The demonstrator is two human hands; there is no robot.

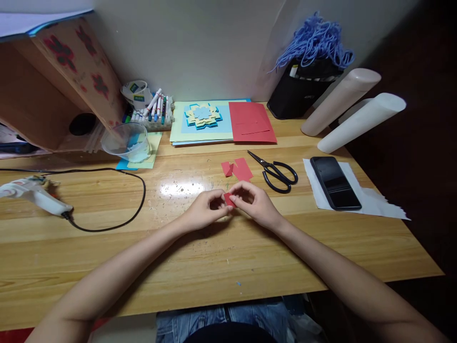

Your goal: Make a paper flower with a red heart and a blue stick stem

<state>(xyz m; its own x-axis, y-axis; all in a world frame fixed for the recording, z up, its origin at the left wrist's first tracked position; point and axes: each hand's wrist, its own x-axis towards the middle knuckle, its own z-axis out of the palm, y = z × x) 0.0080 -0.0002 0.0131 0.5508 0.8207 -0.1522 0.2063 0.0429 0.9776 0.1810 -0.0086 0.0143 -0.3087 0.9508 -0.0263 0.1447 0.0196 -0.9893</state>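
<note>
A small piece of red paper (229, 199) is pinched between my two hands above the middle of the table. My left hand (206, 208) grips its left side with thumb and fingers. From the right, my right hand (256, 204) holds the other side between thumb and forefinger. Just beyond my fingers lie red paper scraps (243, 169), cut into odd shapes. Black-handled scissors (276, 172) rest to their right, blades pointing back and left. Whether the held piece is folded cannot be made out.
At the back, a layered paper flower (203, 116) sits on stacked sheets beside red paper (253, 122). A glue gun (37, 194) with its cord lies left, near a plastic cup (125, 143) and markers (153, 110). A phone (335, 183) and paper rolls (362, 121) occupy the right.
</note>
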